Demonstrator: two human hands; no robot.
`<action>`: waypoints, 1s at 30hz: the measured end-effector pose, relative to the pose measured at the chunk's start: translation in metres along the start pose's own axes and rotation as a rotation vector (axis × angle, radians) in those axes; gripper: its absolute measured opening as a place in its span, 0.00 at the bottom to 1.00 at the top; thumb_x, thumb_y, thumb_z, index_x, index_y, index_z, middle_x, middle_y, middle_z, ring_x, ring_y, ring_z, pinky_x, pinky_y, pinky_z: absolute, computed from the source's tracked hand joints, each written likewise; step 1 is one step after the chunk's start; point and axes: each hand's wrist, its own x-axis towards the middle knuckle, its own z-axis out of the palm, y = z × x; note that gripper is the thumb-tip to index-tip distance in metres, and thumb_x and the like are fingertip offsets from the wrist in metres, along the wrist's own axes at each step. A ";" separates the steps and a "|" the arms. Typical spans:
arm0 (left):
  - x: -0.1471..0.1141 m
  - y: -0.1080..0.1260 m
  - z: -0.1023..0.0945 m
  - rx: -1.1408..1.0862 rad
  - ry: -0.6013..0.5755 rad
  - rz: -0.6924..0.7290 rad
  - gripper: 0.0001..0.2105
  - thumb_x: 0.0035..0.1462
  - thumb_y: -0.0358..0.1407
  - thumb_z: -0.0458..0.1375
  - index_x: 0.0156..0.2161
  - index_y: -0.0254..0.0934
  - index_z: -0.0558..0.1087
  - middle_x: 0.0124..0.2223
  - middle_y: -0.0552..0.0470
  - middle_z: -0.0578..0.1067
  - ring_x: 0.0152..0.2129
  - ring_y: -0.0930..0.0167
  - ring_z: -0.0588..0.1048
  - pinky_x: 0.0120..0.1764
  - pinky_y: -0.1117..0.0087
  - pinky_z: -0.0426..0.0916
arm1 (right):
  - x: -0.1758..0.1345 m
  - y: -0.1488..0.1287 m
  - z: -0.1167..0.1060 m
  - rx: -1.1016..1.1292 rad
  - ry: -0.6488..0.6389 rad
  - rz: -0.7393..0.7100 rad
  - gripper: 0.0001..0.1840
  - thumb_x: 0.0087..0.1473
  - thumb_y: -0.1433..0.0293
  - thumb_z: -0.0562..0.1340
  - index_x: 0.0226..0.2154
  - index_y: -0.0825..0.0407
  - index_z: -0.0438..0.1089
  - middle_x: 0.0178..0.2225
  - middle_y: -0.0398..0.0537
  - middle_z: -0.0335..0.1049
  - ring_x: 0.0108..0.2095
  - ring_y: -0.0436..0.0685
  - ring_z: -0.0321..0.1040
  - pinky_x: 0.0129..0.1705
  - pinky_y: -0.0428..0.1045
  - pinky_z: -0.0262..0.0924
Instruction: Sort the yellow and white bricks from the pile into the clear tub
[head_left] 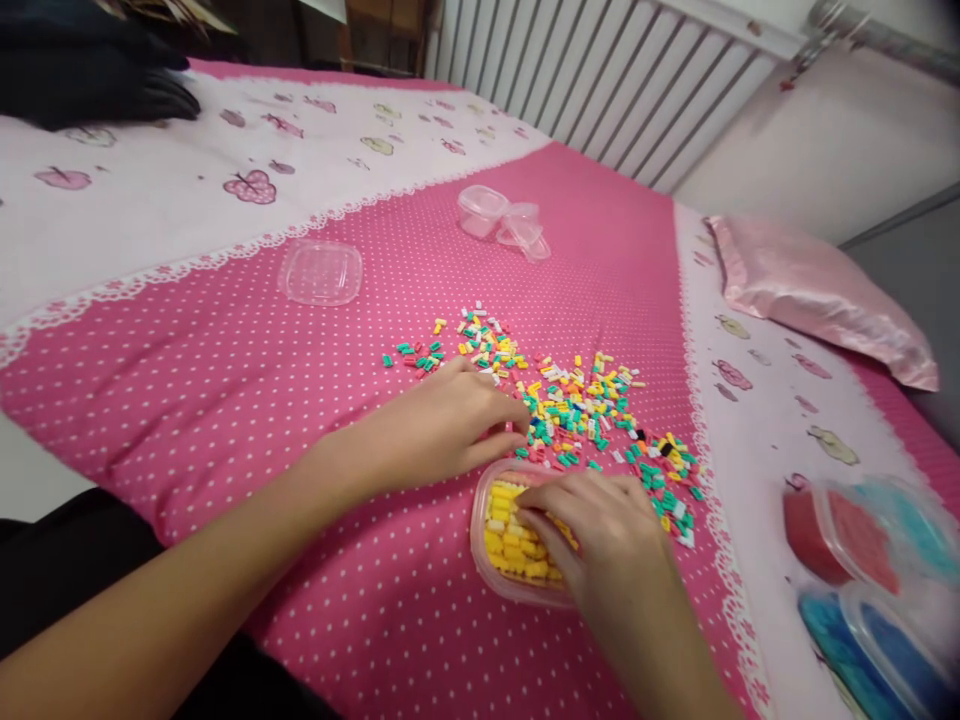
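A clear plastic container (480,560) holding small yellow building bricks (510,540) sits on the pink dotted bedspread. Over its right side, my right hand (611,530) has its fingertips pressed together among the yellow bricks. Whatever those fingers hold is hidden. My left hand (457,415) rests at the near left edge of a loose pile of bricks (577,405), thumb and fingers drawn together at the tips. Anything between them is too small to make out. The pile mixes green, yellow, white, red and a few black pieces.
A clear lid (321,273) and nested clear containers (499,218) lie beyond the pile. Tubs with red (840,535) and blue (892,640) contents stand at right, near a pink pillow (817,295). A white railing (592,80) borders the far side; a black item (90,70) lies far left.
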 end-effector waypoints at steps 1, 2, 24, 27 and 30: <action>0.000 0.000 0.000 -0.008 -0.002 0.000 0.10 0.69 0.35 0.53 0.40 0.38 0.77 0.37 0.54 0.81 0.35 0.70 0.74 0.48 0.63 0.58 | 0.000 0.000 0.001 -0.011 -0.009 0.003 0.08 0.62 0.74 0.62 0.31 0.48 0.73 0.31 0.40 0.78 0.32 0.57 0.70 0.39 0.54 0.49; 0.000 0.000 0.001 -0.015 -0.007 0.002 0.10 0.69 0.35 0.53 0.40 0.38 0.77 0.37 0.55 0.81 0.35 0.70 0.74 0.49 0.63 0.58 | 0.000 -0.001 0.002 -0.021 -0.013 0.003 0.08 0.61 0.74 0.63 0.31 0.48 0.73 0.30 0.40 0.78 0.31 0.57 0.71 0.39 0.54 0.48; 0.002 -0.004 0.000 -0.084 -0.064 0.032 0.19 0.73 0.44 0.46 0.41 0.39 0.77 0.35 0.53 0.78 0.34 0.68 0.72 0.43 0.65 0.57 | 0.006 0.095 -0.016 0.205 0.001 0.308 0.12 0.63 0.65 0.61 0.46 0.43 0.78 0.48 0.49 0.74 0.51 0.60 0.70 0.55 0.57 0.63; 0.000 -0.005 0.000 -0.073 -0.080 0.029 0.18 0.72 0.43 0.46 0.40 0.39 0.77 0.35 0.54 0.78 0.34 0.69 0.72 0.44 0.65 0.57 | -0.001 0.097 -0.030 0.195 -0.027 0.303 0.13 0.62 0.67 0.61 0.47 0.44 0.77 0.47 0.49 0.75 0.50 0.60 0.71 0.54 0.57 0.64; 0.000 -0.005 -0.002 -0.067 -0.079 0.016 0.17 0.72 0.42 0.48 0.40 0.39 0.77 0.35 0.54 0.78 0.34 0.69 0.72 0.43 0.65 0.57 | -0.009 0.104 -0.045 0.163 0.000 0.338 0.09 0.61 0.65 0.63 0.42 0.47 0.77 0.43 0.51 0.76 0.46 0.62 0.73 0.51 0.59 0.64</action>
